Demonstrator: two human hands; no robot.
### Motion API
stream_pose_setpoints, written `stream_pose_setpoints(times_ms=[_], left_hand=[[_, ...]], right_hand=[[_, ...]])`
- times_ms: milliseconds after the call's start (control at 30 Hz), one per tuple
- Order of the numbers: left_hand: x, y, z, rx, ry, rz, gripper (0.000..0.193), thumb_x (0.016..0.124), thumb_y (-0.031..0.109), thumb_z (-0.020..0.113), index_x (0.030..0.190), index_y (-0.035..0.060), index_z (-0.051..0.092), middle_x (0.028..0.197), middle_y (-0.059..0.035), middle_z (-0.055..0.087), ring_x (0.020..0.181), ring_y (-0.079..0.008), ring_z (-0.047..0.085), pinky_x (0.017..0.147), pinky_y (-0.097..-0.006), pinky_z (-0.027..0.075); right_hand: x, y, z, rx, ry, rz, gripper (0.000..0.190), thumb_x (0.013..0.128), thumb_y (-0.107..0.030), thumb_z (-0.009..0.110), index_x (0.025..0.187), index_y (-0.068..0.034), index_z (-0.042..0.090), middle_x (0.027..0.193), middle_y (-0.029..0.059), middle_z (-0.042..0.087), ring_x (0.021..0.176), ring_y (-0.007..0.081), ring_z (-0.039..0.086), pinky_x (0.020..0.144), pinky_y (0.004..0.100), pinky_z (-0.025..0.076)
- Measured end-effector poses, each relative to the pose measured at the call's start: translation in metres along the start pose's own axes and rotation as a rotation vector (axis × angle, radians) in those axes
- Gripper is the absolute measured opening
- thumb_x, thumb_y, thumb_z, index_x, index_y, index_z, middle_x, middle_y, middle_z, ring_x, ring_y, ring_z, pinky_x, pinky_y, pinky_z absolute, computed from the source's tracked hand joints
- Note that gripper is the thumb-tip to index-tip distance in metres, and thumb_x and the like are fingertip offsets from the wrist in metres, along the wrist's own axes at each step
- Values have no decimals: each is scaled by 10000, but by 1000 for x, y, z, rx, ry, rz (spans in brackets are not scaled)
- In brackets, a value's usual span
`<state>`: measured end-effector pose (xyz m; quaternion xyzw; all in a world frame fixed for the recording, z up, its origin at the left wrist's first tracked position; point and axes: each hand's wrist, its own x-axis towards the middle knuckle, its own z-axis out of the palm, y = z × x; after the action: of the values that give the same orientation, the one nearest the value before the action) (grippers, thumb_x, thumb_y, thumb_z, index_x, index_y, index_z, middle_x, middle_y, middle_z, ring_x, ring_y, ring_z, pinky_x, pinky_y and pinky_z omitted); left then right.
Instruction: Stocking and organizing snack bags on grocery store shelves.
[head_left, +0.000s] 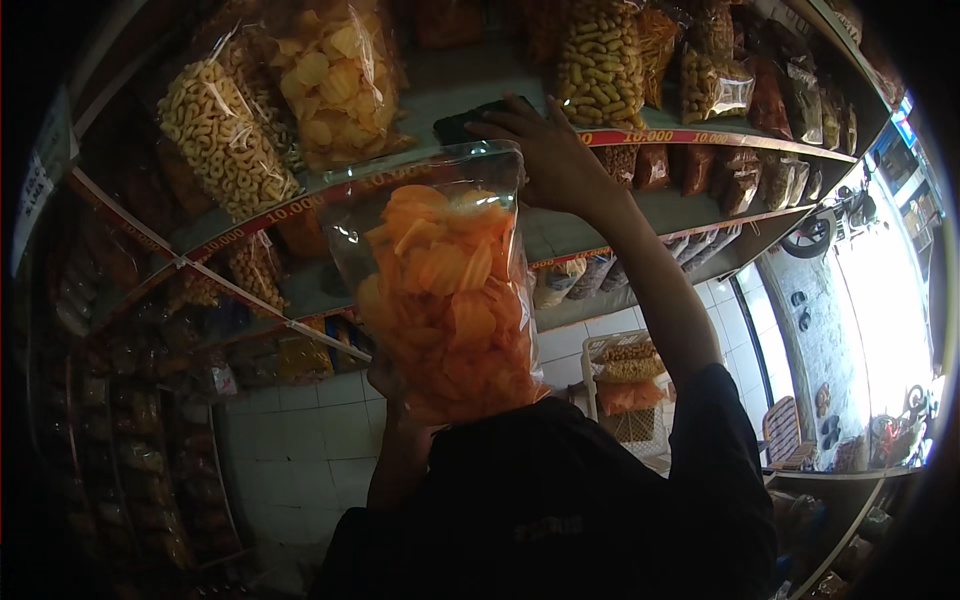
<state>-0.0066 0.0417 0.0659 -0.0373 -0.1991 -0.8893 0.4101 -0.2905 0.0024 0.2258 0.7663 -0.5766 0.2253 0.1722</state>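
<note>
A clear plastic bag of orange ridged chips (450, 300) stands upright in front of my chest. My left hand (384, 377) holds it from the lower left, with most of the fingers hidden behind the bag. At the shelf above, my right hand (536, 150) reaches past the bag's top and grips a dark item (480, 120), which looks like a folded cloth. The item rests on the bare surface of the upper shelf (450, 82). To its left stands a bag of pale yellow chips (337, 82); to its right, a bag of green-yellow oblong snacks (600, 67).
A bag of ring-shaped snacks (225, 139) leans at the left of the shelf. Red price strips (675, 137) line the shelf edges. Below, a plastic crate (626, 390) with snack bags stands on the tiled floor (300, 442). A motorcycle wheel (810, 234) shows outside the doorway.
</note>
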Motion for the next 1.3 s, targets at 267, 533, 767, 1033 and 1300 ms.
stream_pose_setpoints(times_ms=[267,533,767,1033,1300], left_hand=[[48,21,46,63,-121,152,555,960,350,359,1404,22,299,1388,-179,389,1280,-295,395,1085,-440,304],[152,12,124,-79,-311,-54,513,959,366,397,1334,15,396,1294,-128,501,1126,-248,543,958,-411,446],[204,39,164,1050,58,-118,572,913,426,537,1340,62,421,1314,-30,484,1139,-139,511,866,-311,471],[303,52,174,1359,194,115,462,823,367,604,1138,32,573,967,-69,613,899,-137,564,822,-311,431],[391,22,141,1181,436,654,313,821,247,551,989,-7,628,771,-62,617,628,-152,581,575,-304,462]], right_hand=[[-41,-38,-35,956,159,313,537,893,-309,568,1327,-34,410,1225,159,531,1158,269,501,950,368,420],[-48,-38,-57,1393,135,508,566,931,-351,530,1327,19,366,1110,117,568,988,153,567,843,277,467],[-10,13,-68,1245,357,560,569,885,-329,613,1271,32,403,1037,99,593,908,117,573,783,247,473],[91,76,-58,872,367,532,517,799,-287,609,1153,61,467,956,182,608,848,239,620,736,362,495],[197,152,36,1007,236,860,455,783,-325,535,986,80,577,864,206,651,816,277,667,701,381,529]])
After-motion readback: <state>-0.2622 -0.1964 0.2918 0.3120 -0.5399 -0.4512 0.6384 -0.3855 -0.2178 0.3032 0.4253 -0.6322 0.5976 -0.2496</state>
